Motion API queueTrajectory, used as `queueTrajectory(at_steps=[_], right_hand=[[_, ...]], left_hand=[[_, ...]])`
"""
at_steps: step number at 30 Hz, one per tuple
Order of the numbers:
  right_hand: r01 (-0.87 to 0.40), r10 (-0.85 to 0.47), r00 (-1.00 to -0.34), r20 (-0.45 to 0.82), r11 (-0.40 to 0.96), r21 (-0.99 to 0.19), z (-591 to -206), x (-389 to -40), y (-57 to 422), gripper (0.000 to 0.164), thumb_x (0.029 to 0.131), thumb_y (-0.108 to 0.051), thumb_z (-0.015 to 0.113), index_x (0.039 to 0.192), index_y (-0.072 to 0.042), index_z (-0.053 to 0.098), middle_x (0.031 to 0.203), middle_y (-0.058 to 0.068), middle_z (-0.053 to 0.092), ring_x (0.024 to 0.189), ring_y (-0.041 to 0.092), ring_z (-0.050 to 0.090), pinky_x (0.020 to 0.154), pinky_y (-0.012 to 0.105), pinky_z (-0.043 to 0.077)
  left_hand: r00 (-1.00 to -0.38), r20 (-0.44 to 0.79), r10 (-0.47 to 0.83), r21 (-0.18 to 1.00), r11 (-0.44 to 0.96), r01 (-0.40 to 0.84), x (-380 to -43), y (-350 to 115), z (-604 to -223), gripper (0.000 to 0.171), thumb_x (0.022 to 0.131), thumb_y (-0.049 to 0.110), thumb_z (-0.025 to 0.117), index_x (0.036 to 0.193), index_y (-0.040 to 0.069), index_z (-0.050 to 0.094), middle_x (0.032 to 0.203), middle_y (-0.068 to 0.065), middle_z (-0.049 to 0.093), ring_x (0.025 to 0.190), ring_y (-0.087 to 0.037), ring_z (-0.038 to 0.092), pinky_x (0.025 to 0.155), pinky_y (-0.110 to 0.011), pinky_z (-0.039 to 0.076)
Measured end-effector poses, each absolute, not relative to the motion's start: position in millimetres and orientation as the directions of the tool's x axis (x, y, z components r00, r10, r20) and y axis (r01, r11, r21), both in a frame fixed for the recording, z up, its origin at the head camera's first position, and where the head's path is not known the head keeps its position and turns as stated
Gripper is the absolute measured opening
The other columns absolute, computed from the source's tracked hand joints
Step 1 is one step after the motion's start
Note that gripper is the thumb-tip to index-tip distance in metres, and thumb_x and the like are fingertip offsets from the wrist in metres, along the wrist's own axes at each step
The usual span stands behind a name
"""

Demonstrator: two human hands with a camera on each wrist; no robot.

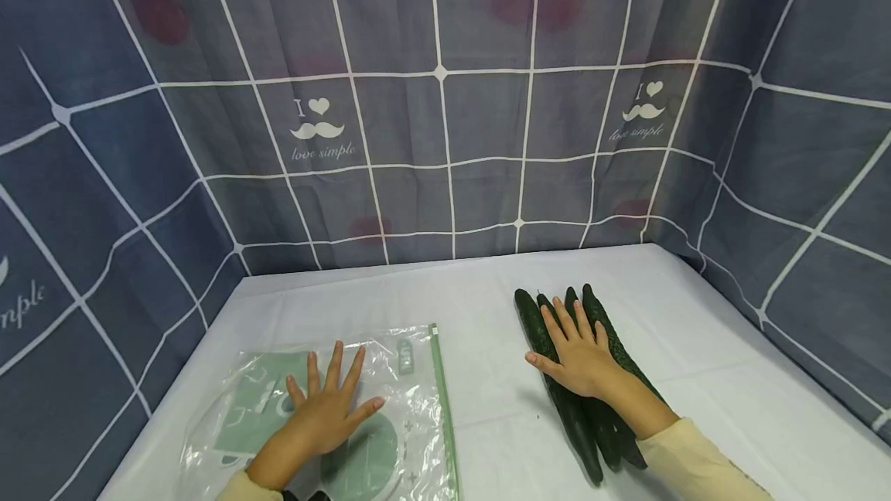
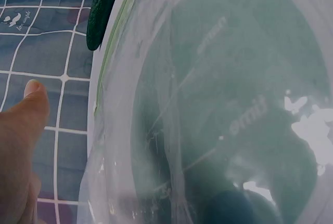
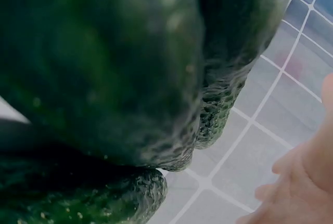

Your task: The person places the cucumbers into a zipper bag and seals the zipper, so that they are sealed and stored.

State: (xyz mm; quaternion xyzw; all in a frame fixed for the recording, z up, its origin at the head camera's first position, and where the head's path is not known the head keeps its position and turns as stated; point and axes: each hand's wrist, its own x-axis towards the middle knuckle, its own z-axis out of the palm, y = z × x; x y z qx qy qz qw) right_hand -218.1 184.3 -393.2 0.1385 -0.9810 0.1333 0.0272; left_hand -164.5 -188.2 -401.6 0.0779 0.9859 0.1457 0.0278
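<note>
While the left hand [image 1: 326, 412] is over a bag [image 1: 407, 416], the right hand [image 1: 581, 358] is over four cucumbers [image 1: 592, 416]

Although both hands are held flat with their fingers spread, I cannot tell how firmly they touch what is below them. The clear plastic bag lies on the left of the white worktop [image 1: 480, 377], its green strip [image 1: 442, 400] along the right edge. Green patches [image 1: 365, 454] show on it, and the left hand covers part of them. The dark green cucumbers lie side by side on the right, well apart from the bag; the right hand hides part of their length. Grey-blue checked cloth [image 1: 480, 114] stands around the worktop at the back and both sides. Pale sleeves [image 1: 696, 458] reach in from the near edge, the right one near the cucumbers' lower ends.
</note>
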Motion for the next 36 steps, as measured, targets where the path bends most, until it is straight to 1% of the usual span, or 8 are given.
queueTrajectory(at_steps=[8,13,18,23,26,30,33,36], right_hand=[[-0.28,-0.272,-0.96,0.07,0.925,-0.257,-391.6,-217.0,186.5,0.087,0.085,-0.063,0.042,0.147,-0.01,0.013,0.153,0.016,0.002,0.137,0.044,-0.005,0.1,0.07,0.003],[-0.29,-0.298,-0.954,0.005,0.925,-0.245,-392.1,-208.2,187.0,0.089,0.083,-0.064,0.044,0.146,-0.008,0.016,0.153,0.017,0.008,0.136,0.046,0.007,0.097,0.072,0.01],[-0.298,-0.324,-0.943,-0.079,0.926,-0.232,-396.0,-194.1,188.2,0.093,0.08,-0.065,0.047,0.146,-0.006,0.017,0.15,0.02,0.016,0.132,0.048,0.021,0.092,0.071,0.021],[-0.28,-0.304,-0.948,-0.095,0.937,-0.21,-397.2,-180.0,188.0,0.096,0.077,-0.062,0.056,0.144,-0.003,0.023,0.145,0.023,0.027,0.127,0.049,0.029,0.09,0.066,0.028],[-0.264,-0.28,-0.955,-0.096,0.952,-0.156,-397.9,-172.6,187.2,0.097,0.073,-0.06,0.061,0.143,-0.002,0.026,0.141,0.023,0.033,0.124,0.047,0.033,0.089,0.062,0.032],[-0.268,-0.28,-0.955,-0.096,0.956,-0.12,-399.6,-165.6,183.6,0.098,0.069,-0.055,0.068,0.141,-0.001,0.03,0.138,0.022,0.038,0.122,0.045,0.035,0.09,0.06,0.033],[-0.278,-0.292,-0.951,-0.104,0.952,-0.128,-400.5,-162.5,180.5,0.099,0.065,-0.049,0.075,0.14,-0.002,0.032,0.137,0.023,0.039,0.123,0.044,0.034,0.092,0.06,0.032],[-0.281,-0.298,-0.948,-0.108,0.948,-0.148,-401.0,-160.3,179.4,0.098,0.063,-0.039,0.08,0.141,-0.005,0.032,0.136,0.024,0.038,0.122,0.043,0.034,0.092,0.06,0.031]], left_hand=[[-0.983,-0.031,0.182,0.285,0.944,0.166,-163.0,-184.9,-404.6,0.081,0.086,0.059,0.044,0.147,0.013,0.016,0.15,-0.026,0.002,0.127,-0.062,-0.007,0.087,-0.08,-0.001],[-0.969,-0.066,0.237,0.355,0.913,0.199,-154.4,-170.1,-406.9,0.08,0.087,0.057,0.045,0.147,0.012,0.016,0.15,-0.026,0.004,0.127,-0.062,-0.004,0.088,-0.079,0.002],[-0.946,-0.117,0.302,0.387,0.891,0.237,-143.4,-145.6,-410.7,0.083,0.085,0.062,0.041,0.147,0.013,0.015,0.15,-0.026,0.008,0.127,-0.062,0.002,0.088,-0.079,0.007],[-0.931,-0.105,0.351,0.38,0.879,0.288,-139.6,-119.6,-412.8,0.087,0.083,0.067,0.039,0.147,0.013,0.016,0.148,-0.027,0.013,0.125,-0.065,0.008,0.085,-0.08,0.01],[-0.924,-0.094,0.37,0.353,0.881,0.316,-140.8,-106.5,-415.0,0.09,0.081,0.07,0.037,0.146,0.012,0.016,0.147,-0.029,0.015,0.123,-0.066,0.01,0.082,-0.081,0.012],[-0.931,-0.075,0.358,0.295,0.9,0.322,-142.5,-94.6,-421.3,0.091,0.08,0.072,0.036,0.146,0.012,0.02,0.145,-0.03,0.02,0.122,-0.066,0.014,0.079,-0.082,0.015],[-0.937,-0.066,0.343,0.265,0.911,0.315,-142.7,-89.3,-425.9,0.088,0.081,0.068,0.043,0.144,0.011,0.023,0.144,-0.03,0.022,0.122,-0.066,0.016,0.078,-0.082,0.017],[-0.939,-0.054,0.341,0.26,0.912,0.316,-142.6,-85.5,-427.8,0.082,0.081,0.057,0.052,0.143,0.009,0.027,0.143,-0.031,0.023,0.121,-0.067,0.017,0.076,-0.082,0.017]])
